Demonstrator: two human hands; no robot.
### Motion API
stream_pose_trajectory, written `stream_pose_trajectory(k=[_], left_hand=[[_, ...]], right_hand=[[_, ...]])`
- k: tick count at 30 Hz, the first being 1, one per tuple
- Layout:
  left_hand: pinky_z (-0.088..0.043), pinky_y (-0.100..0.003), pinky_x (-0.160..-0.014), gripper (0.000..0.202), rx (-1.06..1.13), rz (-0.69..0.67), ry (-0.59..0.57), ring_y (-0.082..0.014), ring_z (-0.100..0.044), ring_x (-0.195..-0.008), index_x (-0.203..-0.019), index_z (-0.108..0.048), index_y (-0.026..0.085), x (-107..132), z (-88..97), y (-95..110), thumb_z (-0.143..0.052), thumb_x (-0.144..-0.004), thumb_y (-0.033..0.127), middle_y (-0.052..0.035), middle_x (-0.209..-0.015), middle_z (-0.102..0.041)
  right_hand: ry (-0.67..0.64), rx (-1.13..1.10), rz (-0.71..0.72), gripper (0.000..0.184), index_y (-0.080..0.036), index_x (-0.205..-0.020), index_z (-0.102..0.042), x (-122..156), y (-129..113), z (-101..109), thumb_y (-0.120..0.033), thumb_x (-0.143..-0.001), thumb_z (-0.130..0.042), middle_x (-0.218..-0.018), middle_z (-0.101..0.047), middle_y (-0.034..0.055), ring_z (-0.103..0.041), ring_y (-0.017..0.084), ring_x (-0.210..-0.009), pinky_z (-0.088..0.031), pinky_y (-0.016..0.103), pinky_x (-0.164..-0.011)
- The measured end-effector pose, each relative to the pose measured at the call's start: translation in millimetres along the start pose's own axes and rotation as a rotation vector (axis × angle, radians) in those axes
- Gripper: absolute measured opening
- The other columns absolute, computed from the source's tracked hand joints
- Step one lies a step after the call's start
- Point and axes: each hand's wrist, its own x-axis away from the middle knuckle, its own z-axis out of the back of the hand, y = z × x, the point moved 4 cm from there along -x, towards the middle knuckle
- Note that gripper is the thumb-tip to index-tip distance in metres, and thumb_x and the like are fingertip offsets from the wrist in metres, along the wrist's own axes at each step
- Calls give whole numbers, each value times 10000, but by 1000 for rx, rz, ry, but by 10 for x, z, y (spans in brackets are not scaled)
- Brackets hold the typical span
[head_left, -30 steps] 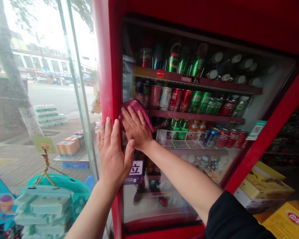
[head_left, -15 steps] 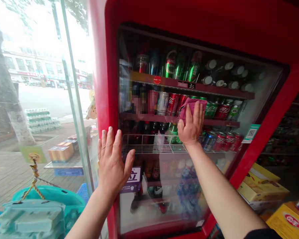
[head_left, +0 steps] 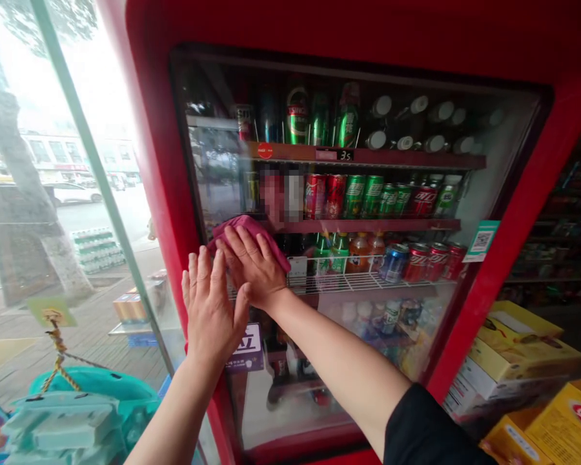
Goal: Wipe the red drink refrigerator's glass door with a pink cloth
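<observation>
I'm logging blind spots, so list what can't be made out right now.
All in the head view:
Pink cloth: partly hidden under the right hand.
Left hand: palm turned away, so whether it touches the glass door is hidden.
Purple sign: left part covered by the left hand.
Green tag: print too small to read.
Red-logo yellow box: cut off by the right edge.

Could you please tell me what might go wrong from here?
The right hand lies flat on the pink cloth, so the cloth might slip out from under it. The left hand is very close, so the two could bump. A low stroke might catch the purple sign.
</observation>
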Motion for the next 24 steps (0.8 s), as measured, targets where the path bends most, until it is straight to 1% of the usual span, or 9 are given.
stream_pose_trajectory(k=[2,3,6,8,11,14,18,21,24], left_hand=[[-165,-627,-1385,813,-10,19,-10,-389,-136,-1730,-1766,-251,181,0,-94,59,-550,-1077,490,-215,-1834,-229],[-167,-630,-1384,815,-17,24,-12,-390,-141,-1729,-1767,-249,183,6,-137,98,-549,-1076,495,-216,-1834,-229],[-170,-637,-1381,813,-36,31,-29,-391,-156,-1726,-1767,-250,194,36,-264,261,-552,-1077,500,-215,-1833,-232],[-180,-645,-1377,815,-41,29,-53,-391,-157,-1726,-1769,-241,199,60,-359,404,-556,-1078,497,-214,-1834,-229],[-189,-658,-1372,827,-46,13,-78,-394,-152,-1726,-1773,-221,205,99,-519,655,-567,-1076,486,-214,-1835,-225],[-192,-664,-1370,835,-51,-7,-88,-390,-158,-1726,-1778,-196,225,143,-683,934,-573,-1075,473,-205,-1838,-217],[-185,-657,-1375,848,-62,-34,-117,-382,-161,-1726,-1784,-164,247,211,-871,1309,-577,-1072,452,-186,-1845,-205],[-173,-646,-1381,855,-72,-36,-130,-377,-157,-1728,-1785,-165,251,271,-947,1526,-586,-1068,452,-177,-1849,-195],[-172,-654,-1379,857,-80,-12,-131,-378,-146,-1730,-1786,-157,250,334,-962,1642,-581,-1070,458,-178,-1851,-187]], right_hand=[[-50,-21,87,582,-237,-1737,-336,87,96,60,-332,-1165,-380,-1843,-235,7,-118,209,-1731,-171,477,-1432],[-57,-27,122,577,-232,-1733,-348,149,177,102,-339,-1166,-376,-1839,-247,10,-135,208,-1728,-170,468,-1432],[-19,-30,153,606,-203,-1741,-329,402,512,235,-335,-1156,-413,-1829,-276,43,-194,230,-1719,-169,482,-1429],[36,-15,113,638,-204,-1746,-322,609,786,325,-293,-1130,-464,-1817,-306,54,-224,245,-1712,-155,501,-1426],[104,29,46,693,-236,-1744,-340,928,1229,493,-237,-1078,-532,-1799,-358,47,-255,252,-1703,-118,513,-1423],[142,99,-2,711,-256,-1734,-374,1221,1695,698,-254,-1050,-571,-1788,-389,55,-273,270,-1697,-109,527,-1416],[185,170,-91,731,-267,-1735,-378,1578,2292,939,-305,-1034,-585,-1777,-416,80,-289,306,-1689,-154,569,-1399],[203,189,-136,736,-280,-1739,-370,1823,2660,1085,-346,-1036,-577,-1783,-406,83,-287,331,-1688,-185,599,-1387],[212,187,-144,722,-271,-1737,-371,2017,2984,1256,-358,-1047,-567,-1790,-390,94,-288,342,-1687,-217,623,-1375]])
